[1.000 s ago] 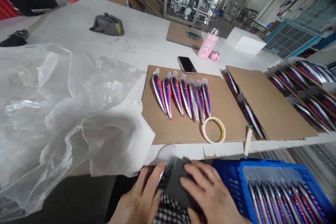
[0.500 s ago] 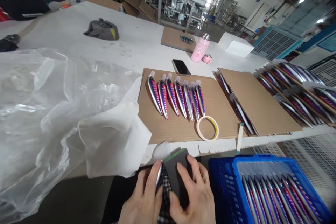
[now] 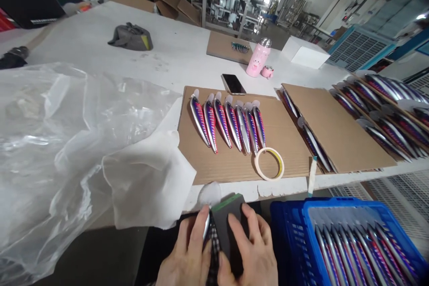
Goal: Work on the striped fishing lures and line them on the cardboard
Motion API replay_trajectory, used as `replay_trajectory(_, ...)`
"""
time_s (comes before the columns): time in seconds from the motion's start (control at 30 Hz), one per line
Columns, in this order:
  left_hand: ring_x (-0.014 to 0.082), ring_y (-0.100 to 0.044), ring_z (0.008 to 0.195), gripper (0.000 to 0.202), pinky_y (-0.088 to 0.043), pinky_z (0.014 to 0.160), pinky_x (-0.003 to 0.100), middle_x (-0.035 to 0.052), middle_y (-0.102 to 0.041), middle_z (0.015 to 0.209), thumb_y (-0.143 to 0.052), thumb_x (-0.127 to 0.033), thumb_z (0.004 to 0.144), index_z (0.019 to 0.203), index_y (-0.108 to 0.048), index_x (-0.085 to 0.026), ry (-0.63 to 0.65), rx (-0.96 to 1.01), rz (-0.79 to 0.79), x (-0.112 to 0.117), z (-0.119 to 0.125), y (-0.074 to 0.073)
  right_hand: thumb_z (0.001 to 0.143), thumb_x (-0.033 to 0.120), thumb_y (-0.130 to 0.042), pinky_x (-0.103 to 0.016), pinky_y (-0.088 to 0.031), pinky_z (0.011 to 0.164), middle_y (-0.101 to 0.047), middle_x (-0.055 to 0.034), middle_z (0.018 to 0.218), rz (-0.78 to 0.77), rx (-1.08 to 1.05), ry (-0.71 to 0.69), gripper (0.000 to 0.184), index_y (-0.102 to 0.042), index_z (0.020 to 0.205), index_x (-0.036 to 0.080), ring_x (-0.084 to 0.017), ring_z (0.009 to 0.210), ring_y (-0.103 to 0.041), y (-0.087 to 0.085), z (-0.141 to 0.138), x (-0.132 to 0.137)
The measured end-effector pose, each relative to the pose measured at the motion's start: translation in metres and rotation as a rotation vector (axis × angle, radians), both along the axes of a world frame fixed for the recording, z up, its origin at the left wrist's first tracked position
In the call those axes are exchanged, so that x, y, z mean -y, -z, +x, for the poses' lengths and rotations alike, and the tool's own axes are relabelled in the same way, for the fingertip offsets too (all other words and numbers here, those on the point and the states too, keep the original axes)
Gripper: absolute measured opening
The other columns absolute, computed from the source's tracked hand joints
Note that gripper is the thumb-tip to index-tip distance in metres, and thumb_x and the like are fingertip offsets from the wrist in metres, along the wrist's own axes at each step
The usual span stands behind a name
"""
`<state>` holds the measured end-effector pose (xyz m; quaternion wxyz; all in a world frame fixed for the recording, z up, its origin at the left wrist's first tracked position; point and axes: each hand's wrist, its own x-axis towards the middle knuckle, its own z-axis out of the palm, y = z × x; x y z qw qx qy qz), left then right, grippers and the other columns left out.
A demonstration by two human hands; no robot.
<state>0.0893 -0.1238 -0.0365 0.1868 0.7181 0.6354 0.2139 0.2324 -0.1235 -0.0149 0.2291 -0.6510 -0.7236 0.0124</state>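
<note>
My left hand is shut on a silver fishing lure, mostly hidden by my fingers, with its clear plastic lip showing above. My right hand grips a dark grey sanding block with a green edge, pressed close against the lure. Below my hands lies a black-and-white checked cloth. Further ahead, several purple-and-silver lures lie side by side on a cardboard sheet. A blue plastic crate packed with similar lures stands to my right.
A crumpled plastic sheet and white cloth lie left on the white table. A tape roll sits on the cardboard. Cardboard-layered lures lie right; a phone and pink bottle stand beyond.
The sanding block has turned more upright between my hands, and my right hand has shifted from its top to its side. The head view has swung slightly, moving the table scene in frame.
</note>
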Motion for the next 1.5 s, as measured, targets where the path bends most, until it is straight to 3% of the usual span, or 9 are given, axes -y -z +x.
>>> replay_trajectory(0.3, 0.0192, -0.07, 0.08, 0.044, -0.057, 0.05, 0.025, 0.0104, -0.051, 0.118, -0.029, -0.02, 0.092, 0.135, -0.023, -0.027, 0.022, -0.016, 0.004, 0.0, -0.002, 0.002, 0.062, 0.025, -0.06, -0.046, -0.052, 0.074, -0.043, -0.0151, 0.129, 0.026, 0.099, -0.106, 0.053, -0.058, 0.114, 0.017, -0.034, 0.1, -0.049, -0.007, 0.008, -0.005)
replay_trajectory(0.47, 0.0191, -0.07, 0.077, 0.045, -0.057, 0.05, 0.026, 0.0101, -0.051, 0.117, -0.029, -0.019, 0.092, 0.135, -0.021, -0.028, 0.009, -0.019, -0.021, 0.0, -0.001, -0.001, 0.063, 0.022, -0.059, -0.049, -0.051, 0.079, -0.045, -0.014, 0.127, -0.018, 0.07, -0.053, 0.051, -0.058, 0.114, 0.017, -0.033, 0.102, -0.048, -0.011, 0.008, -0.007)
replay_trajectory(0.6, 0.0207, -0.07, 0.081, 0.047, -0.058, 0.053, 0.028, 0.0104, -0.05, 0.119, -0.031, -0.019, 0.091, 0.136, -0.02, -0.029, 0.022, -0.009, -0.05, 0.0, -0.002, -0.001, 0.06, 0.022, -0.059, -0.045, -0.052, 0.076, -0.043, -0.0147, 0.129, 0.012, 0.094, -0.137, 0.053, -0.059, 0.113, 0.016, -0.033, 0.101, -0.048, -0.011, 0.01, -0.007)
replay_trajectory(0.77, 0.0195, -0.07, 0.08, 0.048, -0.057, 0.052, 0.026, 0.0107, -0.05, 0.121, -0.032, -0.02, 0.092, 0.137, -0.02, -0.029, 0.011, 0.013, -0.058, 0.001, -0.003, 0.002, 0.064, 0.021, -0.058, -0.048, -0.049, 0.082, -0.048, -0.0128, 0.125, -0.03, 0.061, -0.049, 0.049, -0.06, 0.112, 0.018, -0.033, 0.104, -0.049, -0.015, 0.008, -0.012)
replay_trajectory(0.93, 0.0197, -0.07, 0.079, 0.046, -0.057, 0.05, 0.026, 0.0103, -0.051, 0.119, -0.03, -0.019, 0.092, 0.136, -0.023, -0.029, 0.021, -0.004, -0.045, 0.0, -0.003, 0.001, 0.062, 0.023, -0.059, -0.045, -0.051, 0.077, -0.045, -0.0135, 0.129, 0.013, 0.091, -0.156, 0.052, -0.059, 0.113, 0.017, -0.032, 0.101, -0.049, -0.014, 0.011, -0.011)
replay_trajectory(1.07, 0.0192, -0.07, 0.08, 0.046, -0.057, 0.052, 0.026, 0.0109, -0.051, 0.12, -0.029, -0.022, 0.093, 0.138, -0.021, -0.028, 0.007, 0.024, -0.024, 0.0, -0.003, 0.0, 0.064, 0.021, -0.058, -0.049, -0.048, 0.083, -0.046, -0.012, 0.127, -0.034, 0.065, -0.07, 0.049, -0.059, 0.113, 0.019, -0.033, 0.105, -0.046, -0.017, 0.01, -0.012)
replay_trajectory(1.23, 0.0205, -0.069, 0.083, 0.045, -0.055, 0.051, 0.026, 0.0102, -0.052, 0.12, -0.03, -0.021, 0.092, 0.136, -0.029, -0.027, -0.001, -0.008, -0.043, 0.0, -0.003, 0.002, 0.062, 0.021, -0.057, -0.046, -0.048, 0.083, -0.043, -0.0099, 0.131, -0.03, 0.026, -0.093, 0.052, -0.059, 0.114, 0.021, -0.032, 0.104, -0.046, -0.014, 0.008, -0.005)
replay_trajectory(1.4, 0.0198, -0.069, 0.082, 0.044, -0.055, 0.05, 0.026, 0.0117, -0.051, 0.124, -0.03, -0.022, 0.092, 0.136, -0.031, -0.025, -0.026, 0.001, -0.057, 0.0, -0.002, 0.001, 0.065, 0.022, -0.059, -0.049, -0.048, 0.085, -0.048, -0.0118, 0.127, -0.066, 0.028, -0.054, 0.049, -0.058, 0.115, 0.02, -0.033, 0.106, -0.047, -0.017, 0.007, -0.015)
replay_trajectory(1.5, 0.0206, -0.069, 0.082, 0.045, -0.056, 0.052, 0.027, 0.0117, -0.052, 0.122, -0.032, -0.021, 0.091, 0.136, -0.031, -0.025, -0.018, -0.004, -0.082, 0.001, -0.003, 0.0, 0.064, 0.025, -0.061, -0.045, -0.051, 0.081, -0.049, -0.0113, 0.128, -0.076, 0.089, -0.149, 0.049, -0.059, 0.113, 0.021, -0.032, 0.102, -0.05, -0.014, 0.013, -0.004)
